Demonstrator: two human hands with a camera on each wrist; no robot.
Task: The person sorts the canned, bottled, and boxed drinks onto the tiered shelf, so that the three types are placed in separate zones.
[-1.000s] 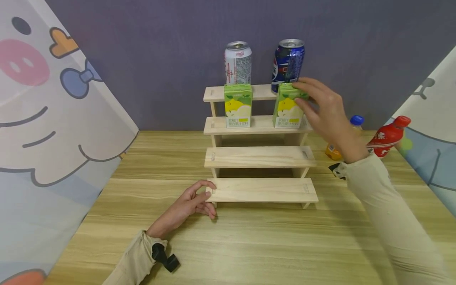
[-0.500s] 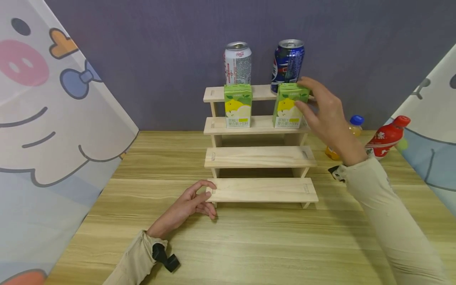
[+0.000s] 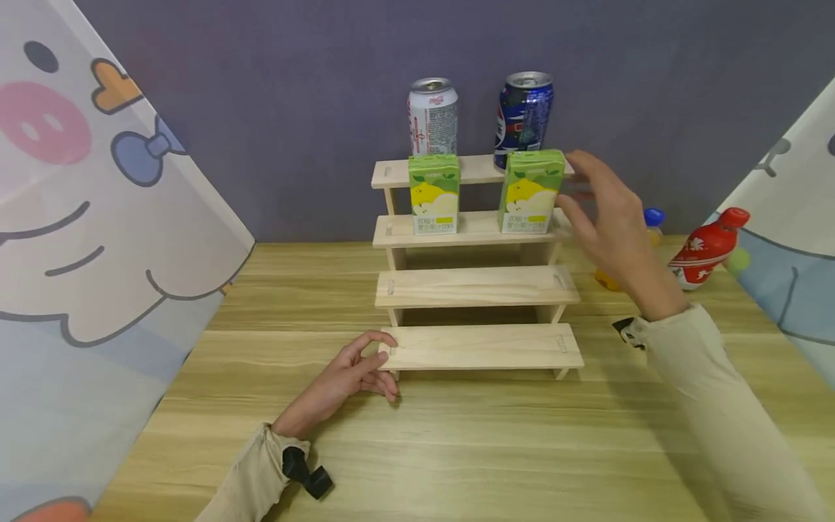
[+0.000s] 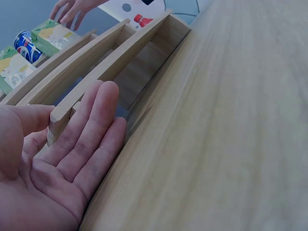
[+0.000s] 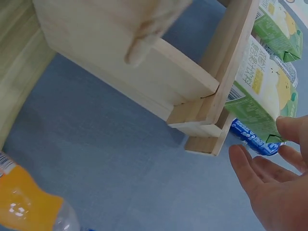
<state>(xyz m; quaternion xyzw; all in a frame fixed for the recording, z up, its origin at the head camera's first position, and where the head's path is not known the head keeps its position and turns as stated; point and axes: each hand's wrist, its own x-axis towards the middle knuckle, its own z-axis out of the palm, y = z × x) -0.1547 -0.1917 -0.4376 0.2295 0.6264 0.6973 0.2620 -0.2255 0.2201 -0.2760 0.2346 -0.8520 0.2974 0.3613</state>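
Note:
A pale wooden stepped display rack (image 3: 479, 346) stands on the table. My left hand (image 3: 355, 366) holds the left end of its lowest step, thumb on one side and fingers under the board (image 4: 103, 79). On the third step up stand two green-and-yellow juice boxes, a left one (image 3: 435, 194) and a right one (image 3: 531, 192). My right hand (image 3: 607, 217) is beside the right box, fingers spread. In the right wrist view the thumb lies close over that box's end (image 5: 260, 115). Behind the boxes on the top step are a white can (image 3: 435, 116) and a blue can (image 3: 524, 116).
Right of the rack, partly behind my right hand, stands an orange drink bottle with a blue cap (image 3: 654, 217). A red bottle (image 3: 707, 248) leans in view beside it. A grey wall (image 3: 313, 130) rises behind, with cartoon-printed panels (image 3: 150, 239) at both sides.
My right hand has let go of the right juice box and drawn back to its right. The box stays on its step. My left hand has not moved.

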